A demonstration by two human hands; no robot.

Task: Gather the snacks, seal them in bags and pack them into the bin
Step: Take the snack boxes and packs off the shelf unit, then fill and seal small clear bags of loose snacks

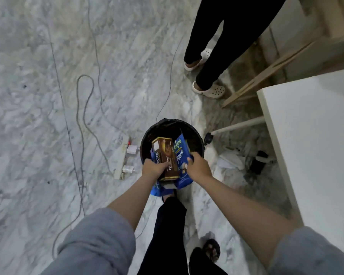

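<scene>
Head view: left hand (154,167) has its fingers curled round the brown snack box (165,157), right hand (199,165) pinches the blue snack pack (182,155), both held over the black-lined bin (147,139) on the floor. No sealed bag shows, so that step looks skipped. Another blue pack (157,190) sags under the left wrist near the rim; a loose release could drop it outside the bin.

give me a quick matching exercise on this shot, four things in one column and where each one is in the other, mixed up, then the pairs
Things
1. brown snack box
2. blue snack bag
3. power strip
4. white table

Places
a. on the floor left of the bin
b. pinched by the right hand
c. along the right edge of the view
d. gripped by the left hand

Pairs: 1-d, 2-b, 3-a, 4-c
</scene>
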